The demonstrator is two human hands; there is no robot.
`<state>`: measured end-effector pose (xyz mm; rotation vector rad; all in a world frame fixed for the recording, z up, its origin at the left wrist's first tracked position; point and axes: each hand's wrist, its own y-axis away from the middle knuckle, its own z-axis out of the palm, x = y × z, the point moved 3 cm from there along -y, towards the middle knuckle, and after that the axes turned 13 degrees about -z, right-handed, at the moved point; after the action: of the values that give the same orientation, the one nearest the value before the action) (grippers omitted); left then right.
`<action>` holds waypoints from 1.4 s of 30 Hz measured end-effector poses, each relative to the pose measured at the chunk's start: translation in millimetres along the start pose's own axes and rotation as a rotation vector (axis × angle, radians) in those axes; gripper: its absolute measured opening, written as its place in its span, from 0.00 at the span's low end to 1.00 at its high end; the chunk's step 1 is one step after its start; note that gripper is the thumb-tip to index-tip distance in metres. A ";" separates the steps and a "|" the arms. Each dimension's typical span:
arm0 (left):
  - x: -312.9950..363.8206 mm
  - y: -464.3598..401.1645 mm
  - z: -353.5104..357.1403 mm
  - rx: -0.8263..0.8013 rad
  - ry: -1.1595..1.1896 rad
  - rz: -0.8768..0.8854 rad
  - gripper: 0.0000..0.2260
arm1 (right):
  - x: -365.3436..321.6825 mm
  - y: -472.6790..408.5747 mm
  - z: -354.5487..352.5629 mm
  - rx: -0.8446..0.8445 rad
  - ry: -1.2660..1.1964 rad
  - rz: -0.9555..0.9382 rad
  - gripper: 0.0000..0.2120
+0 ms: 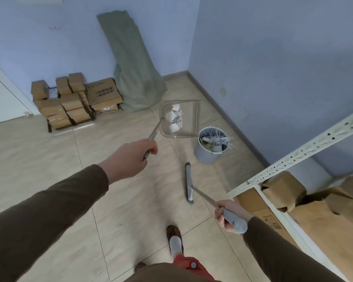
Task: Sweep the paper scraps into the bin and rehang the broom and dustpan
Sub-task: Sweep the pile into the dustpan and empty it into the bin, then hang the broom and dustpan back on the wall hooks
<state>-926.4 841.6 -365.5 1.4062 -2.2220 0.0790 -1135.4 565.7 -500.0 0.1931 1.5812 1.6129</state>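
Note:
My left hand (130,157) grips the thin handle of a clear dustpan (190,123), held in the air just left of the bin. White paper scraps (175,119) lie inside the pan. The grey bin (207,153) stands on the floor near the right wall, filled with white sticks and scraps. My right hand (229,215) holds the grey grip of the broom. The broom head (189,183) rests low over the tiles, below and left of the bin.
Stacked cardboard boxes (69,100) and a green sack (135,64) lean at the back wall. A white metal shelf (293,155) with torn cardboard boxes (314,210) stands on the right. My foot (174,241) is on the beige tile floor.

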 end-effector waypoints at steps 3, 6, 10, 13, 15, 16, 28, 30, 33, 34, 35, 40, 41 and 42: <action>10.7 -7.8 19.8 0.002 -0.203 0.132 0.14 | -2.2 4.8 -5.5 0.007 -0.023 -0.003 0.12; 18.2 -15.0 45.4 -0.036 -0.508 0.271 0.16 | -2.2 4.7 -11.0 0.026 -0.017 -0.002 0.11; 31.2 -22.9 75.5 -0.080 -0.705 0.400 0.19 | 1.0 2.5 -16.4 0.047 -0.033 0.006 0.12; 45.8 -30.5 91.7 -0.095 -0.796 0.425 0.19 | 1.6 1.7 -18.5 0.061 -0.052 0.016 0.12; 51.2 -35.4 98.3 -0.104 -0.860 0.455 0.18 | 0.4 -0.1 -20.0 0.066 -0.056 0.021 0.13; 51.6 -38.5 99.7 -0.104 -0.898 0.472 0.18 | -0.3 -1.3 -20.7 0.066 -0.052 0.024 0.13; 28.5 -67.3 83.1 -0.040 -0.948 0.546 0.21 | -8.7 -16.0 -12.8 0.059 0.026 0.045 0.12; 25.5 -69.8 79.7 -0.029 -0.939 0.548 0.20 | -11.0 -19.7 -9.1 0.061 0.037 0.047 0.13; 19.4 -73.5 71.7 -0.005 -0.948 0.556 0.19 | -15.3 -23.1 -0.9 0.053 0.057 0.046 0.13; 17.2 -75.8 67.9 -0.001 -0.944 0.547 0.20 | -16.9 -23.5 2.3 0.051 0.063 0.045 0.13; 16.1 -78.4 63.7 0.001 -0.938 0.539 0.21 | -18.8 -24.0 5.3 0.049 0.072 0.041 0.12; 10.6 -92.7 38.6 0.007 -0.905 0.500 0.21 | -31.4 -28.8 17.5 0.009 0.101 0.033 0.10; 8.7 -97.8 31.0 0.013 -0.894 0.479 0.21 | -36.7 -30.1 20.5 -0.006 0.100 0.029 0.10; 7.4 -103.9 22.3 0.025 -0.883 0.463 0.21 | -43.7 -30.1 24.6 -0.022 0.094 0.026 0.09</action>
<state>-848.1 780.4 -403.8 0.9932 -3.2394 -0.4399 -1078.8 551.3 -502.8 0.1281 1.6370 1.6804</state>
